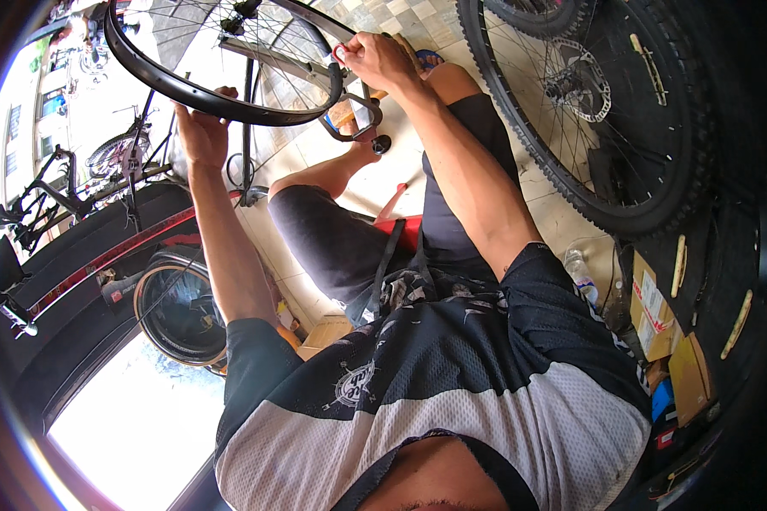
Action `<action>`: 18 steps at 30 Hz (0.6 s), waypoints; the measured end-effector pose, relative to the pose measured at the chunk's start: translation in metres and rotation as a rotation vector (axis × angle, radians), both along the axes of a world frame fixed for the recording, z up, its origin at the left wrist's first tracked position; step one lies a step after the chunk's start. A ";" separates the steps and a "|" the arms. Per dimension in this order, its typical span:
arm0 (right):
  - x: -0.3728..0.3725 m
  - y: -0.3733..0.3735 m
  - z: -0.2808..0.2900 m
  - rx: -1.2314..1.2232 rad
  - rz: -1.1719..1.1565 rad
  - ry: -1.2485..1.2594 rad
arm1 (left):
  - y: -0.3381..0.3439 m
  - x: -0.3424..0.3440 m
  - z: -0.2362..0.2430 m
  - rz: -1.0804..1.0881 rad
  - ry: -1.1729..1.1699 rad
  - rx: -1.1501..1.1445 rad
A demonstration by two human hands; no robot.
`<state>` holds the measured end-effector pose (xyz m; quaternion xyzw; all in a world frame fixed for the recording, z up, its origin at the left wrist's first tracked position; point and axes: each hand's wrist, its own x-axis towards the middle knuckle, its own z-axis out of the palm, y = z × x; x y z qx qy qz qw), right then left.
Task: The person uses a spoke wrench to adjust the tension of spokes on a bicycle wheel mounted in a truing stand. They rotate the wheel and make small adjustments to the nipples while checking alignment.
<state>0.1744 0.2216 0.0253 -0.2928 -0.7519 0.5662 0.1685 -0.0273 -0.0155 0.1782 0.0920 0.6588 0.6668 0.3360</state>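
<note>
Clock positions read from the person's lap, twelve straight ahead.

Item: bicycle wheel, one, black-rimmed, spoked, no tyre on the visible near rim. At eleven o'clock, raised in front of the person; its upper part runs out of my view.

Item: left hand, bare, at ten o'clock. Curled round the near edge of the rim, gripping it.

Item: right hand, bare, at twelve o'clock. Closed, with a small red piece pinched at the fingertips beside the rim; its kind I cannot tell, nor whether it touches the wheel.

Item: grey metal bar, at eleven o'clock, seen beyond the spokes.

Surroundings: knobbly-tyred wheel with a disc rotor, at two o'clock; clear plastic bottle, at three; cardboard box, between three and four; tan-edged tyre, between eight and nine; long red bar, at nine; bicycles, at ten; pale floor tiles underfoot.
</note>
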 end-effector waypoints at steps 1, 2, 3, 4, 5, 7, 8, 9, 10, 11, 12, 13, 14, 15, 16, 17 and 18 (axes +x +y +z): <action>0.000 0.000 0.000 -0.016 0.010 -0.016 | 0.002 -0.003 0.009 -0.018 0.017 0.001; 0.000 0.000 0.000 0.003 0.001 0.003 | 0.005 -0.005 0.018 0.000 0.031 -0.018; 0.000 0.000 0.000 0.012 -0.005 0.007 | 0.011 -0.006 0.026 0.050 0.021 0.035; 0.001 -0.001 0.000 0.014 -0.010 -0.008 | 0.014 -0.005 0.034 0.068 0.052 0.012; 0.001 -0.001 0.000 0.023 -0.011 0.013 | 0.019 -0.002 0.042 0.055 0.084 0.022; 0.002 0.000 -0.001 0.022 -0.008 -0.005 | 0.033 0.003 0.055 0.147 0.122 -0.007; 0.002 0.000 0.000 0.034 -0.007 0.008 | 0.038 0.006 0.062 0.158 0.130 -0.003; 0.002 0.000 0.000 0.037 -0.004 -0.001 | 0.043 0.009 0.068 0.152 0.144 0.006; 0.002 0.000 0.001 0.034 0.002 -0.031 | 0.047 0.012 0.074 0.146 0.157 0.015; 0.002 0.000 0.002 0.042 0.001 -0.011 | 0.050 0.014 0.079 0.154 0.161 0.028; 0.002 0.001 0.003 0.044 0.002 -0.012 | 0.053 0.015 0.084 0.151 0.178 0.047; 0.003 0.001 0.004 0.037 0.005 -0.040 | 0.055 0.016 0.089 0.157 0.196 0.061; 0.003 0.001 0.005 0.030 0.008 -0.028 | 0.056 0.016 0.091 0.149 0.224 0.080; 0.004 0.001 0.005 0.014 0.013 -0.043 | 0.056 0.015 0.092 0.176 0.239 0.104; 0.004 0.001 0.006 -0.004 0.018 -0.047 | 0.054 0.014 0.090 0.196 0.235 0.105; 0.003 0.001 0.006 0.004 0.014 -0.044 | 0.052 0.012 0.086 0.209 0.239 0.110; 0.002 0.001 0.005 0.009 0.011 -0.031 | 0.048 0.009 0.080 0.200 0.252 0.123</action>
